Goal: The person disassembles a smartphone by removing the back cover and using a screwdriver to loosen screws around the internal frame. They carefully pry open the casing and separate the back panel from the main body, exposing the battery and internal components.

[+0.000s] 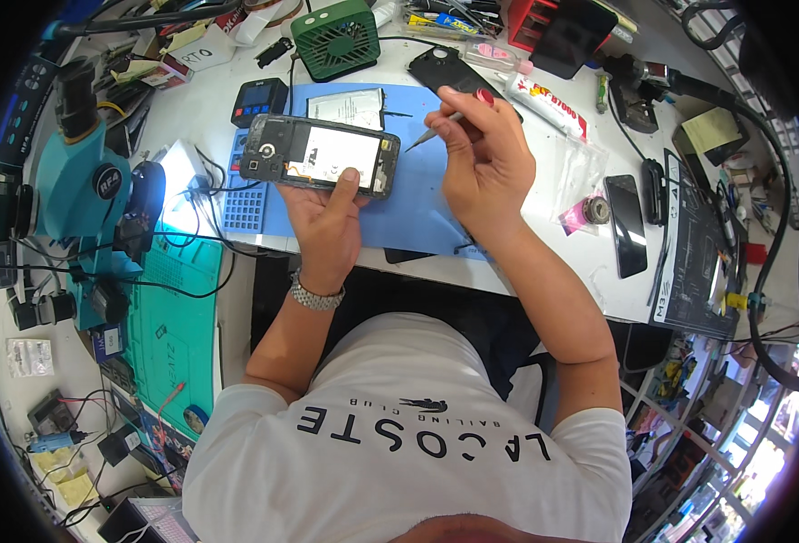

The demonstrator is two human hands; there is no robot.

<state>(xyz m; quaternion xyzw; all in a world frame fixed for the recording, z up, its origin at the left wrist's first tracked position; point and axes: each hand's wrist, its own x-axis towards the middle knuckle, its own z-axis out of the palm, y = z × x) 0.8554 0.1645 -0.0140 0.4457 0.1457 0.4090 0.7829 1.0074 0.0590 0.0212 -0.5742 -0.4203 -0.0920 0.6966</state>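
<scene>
1 flat, rectangular phone (320, 156) — 1 slim, pointed tool (424, 138)

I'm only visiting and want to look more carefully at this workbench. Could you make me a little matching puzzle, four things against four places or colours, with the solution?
Things:
1. Opened phone
2. Pointed tool
3. Fan
4. Shirt

Places and colours:
A. Green
B. Held in the right hand
C. White with dark lettering
D. Held in the left hand

Right pairs: 1-D, 2-B, 3-A, 4-C
</scene>
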